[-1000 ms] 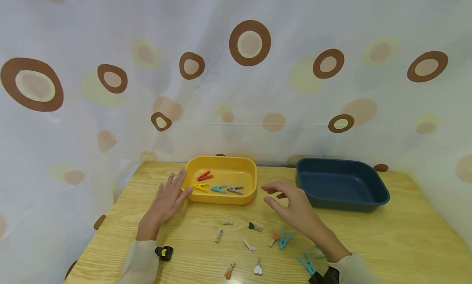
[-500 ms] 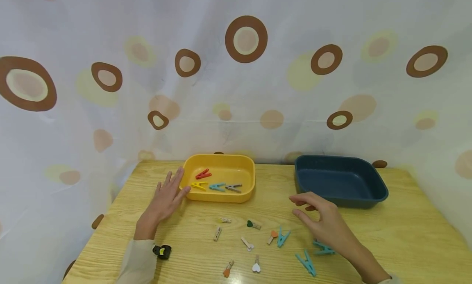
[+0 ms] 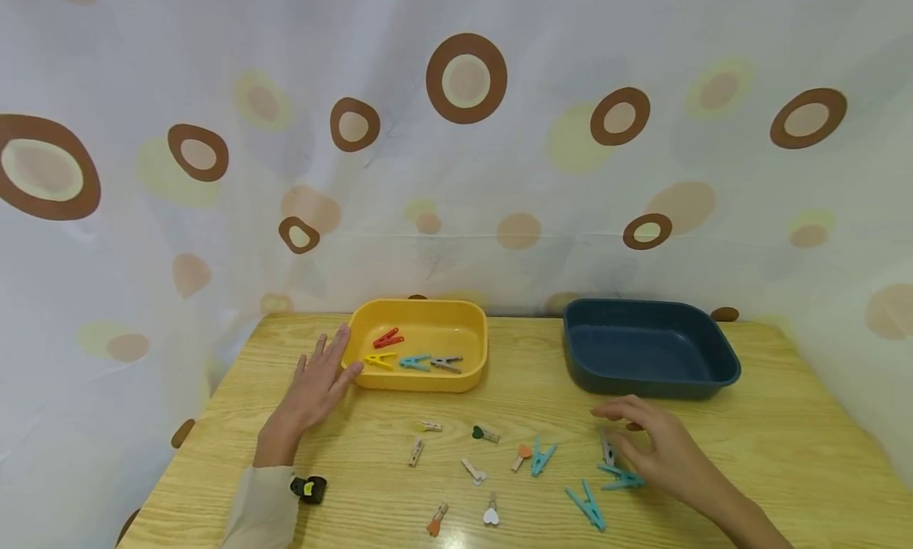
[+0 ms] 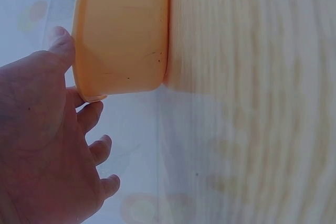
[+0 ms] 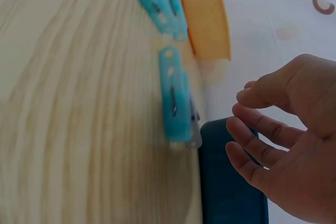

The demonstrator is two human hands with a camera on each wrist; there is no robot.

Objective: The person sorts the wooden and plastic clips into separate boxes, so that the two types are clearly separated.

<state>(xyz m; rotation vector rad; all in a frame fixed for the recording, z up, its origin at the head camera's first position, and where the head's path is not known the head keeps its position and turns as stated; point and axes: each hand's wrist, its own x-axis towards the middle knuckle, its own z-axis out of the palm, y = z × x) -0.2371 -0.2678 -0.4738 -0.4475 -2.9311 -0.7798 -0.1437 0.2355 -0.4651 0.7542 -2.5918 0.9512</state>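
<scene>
My left hand (image 3: pixel 314 398) rests against the left end of the yellow bin (image 3: pixel 421 383), fingers fairly straight along its rim. The left wrist view shows the thumb and fingertips right at that rim. Inside the bin lie a red clothespin (image 3: pixel 388 339), a yellow clothespin (image 3: pixel 380 361), a light-blue clothespin (image 3: pixel 415 363) and a grey clothespin (image 3: pixel 446 364). Loosely bent and holding nothing, my right hand (image 3: pixel 663 450) hovers beside another grey clothespin (image 3: pixel 609 451) and a turquoise clothespin (image 5: pixel 175 98), which lie close together on the table.
A dark blue bin (image 3: pixel 652 386) stands at the back right, just beyond my right hand. Two more turquoise clothespins (image 3: pixel 586 505) and several small wooden clothespins, some with hearts (image 3: pixel 490 516), are scattered on the wooden table (image 3: pixel 357 486). A patterned curtain (image 3: pixel 456 177) hangs behind.
My right hand has moved right and toward me, from near the yellow bin to the grey and turquoise clothespins. The left hand stays at the yellow bin. The head view has shifted slightly.
</scene>
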